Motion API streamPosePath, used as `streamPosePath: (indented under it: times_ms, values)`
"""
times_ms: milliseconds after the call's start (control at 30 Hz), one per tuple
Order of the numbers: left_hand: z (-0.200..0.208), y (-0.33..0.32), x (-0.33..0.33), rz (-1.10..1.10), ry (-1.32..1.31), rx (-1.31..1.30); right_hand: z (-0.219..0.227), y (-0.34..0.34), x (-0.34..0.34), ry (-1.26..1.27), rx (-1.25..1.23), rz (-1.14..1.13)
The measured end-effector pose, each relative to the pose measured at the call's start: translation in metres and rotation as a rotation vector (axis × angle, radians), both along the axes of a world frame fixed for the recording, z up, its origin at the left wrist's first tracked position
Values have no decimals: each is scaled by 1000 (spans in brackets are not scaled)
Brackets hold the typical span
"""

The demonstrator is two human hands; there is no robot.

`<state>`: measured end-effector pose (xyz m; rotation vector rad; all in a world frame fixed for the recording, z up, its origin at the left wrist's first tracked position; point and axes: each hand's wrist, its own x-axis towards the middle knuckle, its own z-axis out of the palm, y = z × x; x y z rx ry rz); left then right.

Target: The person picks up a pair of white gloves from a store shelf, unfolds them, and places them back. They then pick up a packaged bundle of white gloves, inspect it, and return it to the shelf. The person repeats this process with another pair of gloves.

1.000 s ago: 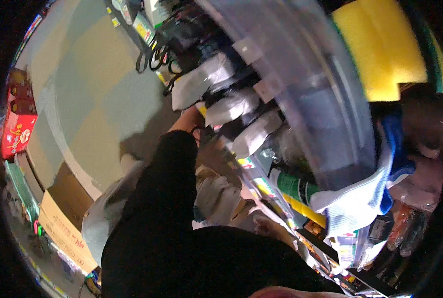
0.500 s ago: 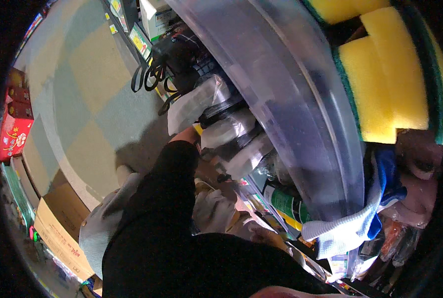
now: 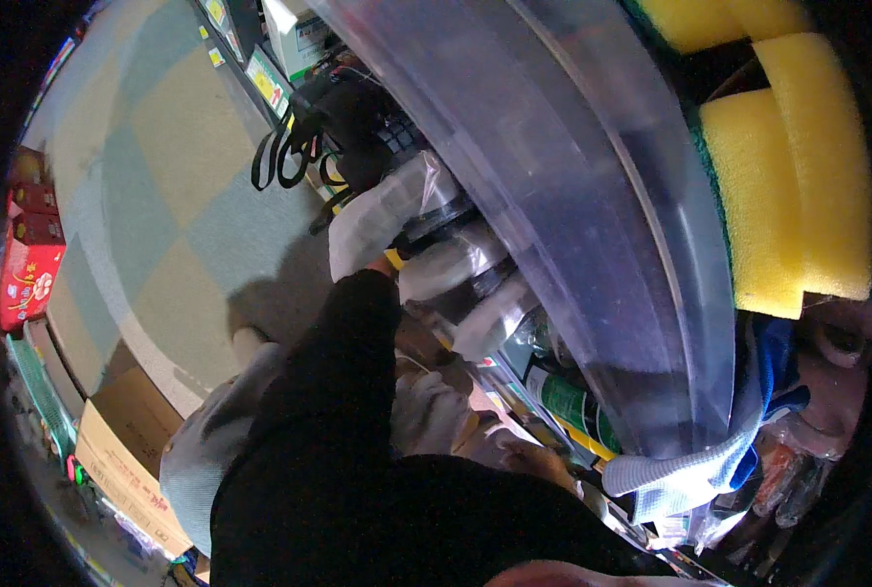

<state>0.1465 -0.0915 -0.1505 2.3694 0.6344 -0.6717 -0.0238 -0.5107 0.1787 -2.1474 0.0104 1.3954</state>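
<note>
My left hand, at the end of a black sleeve, reaches in among the goods on a low shelf. Only a sliver of skin shows beside a white, plastic-wrapped package; its fingers are hidden. Right by it lie more clear-wrapped packages with pale and dark parts. What looks like my right hand shows partly past the black clothing, near the lower shelf edge. Its fingers are too dim to make out, and I cannot tell whether it holds anything.
A clear plastic bin overhangs on the right, with yellow-green sponges beyond it. A white-blue cloth and a green can sit below. Black straps hang over the aisle floor. An open carton stands left.
The view has shifted slightly, so the bin and sponges sit farther right. Less of my left hand's skin shows beside the wrapped packages.
</note>
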Motion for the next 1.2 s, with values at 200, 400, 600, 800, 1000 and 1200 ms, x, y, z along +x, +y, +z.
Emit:
streamPosePath:
  times_ms: [200, 400, 600, 800, 1000, 1200]
  values:
    - [1, 7, -6, -6, -2, 1, -2, 1, -1, 10, -19, 1]
    - [1, -8, -23, -31, 19, -15, 1, -3, -5, 19, -29, -1]
    - [4, -6, -28, -68, 14, -29, 6, -2, -16, 21, -44, 1]
    - [15, 9, -29, -85, 1, -41, 10, -7, -17, -1, -42, 35]
    - [54, -12, -31, -203, -14, -182, 13, -5, -23, -47, -44, 65]
    - [119, 4, -54, -271, -108, -276, 14, -10, -41, -184, -42, 213]
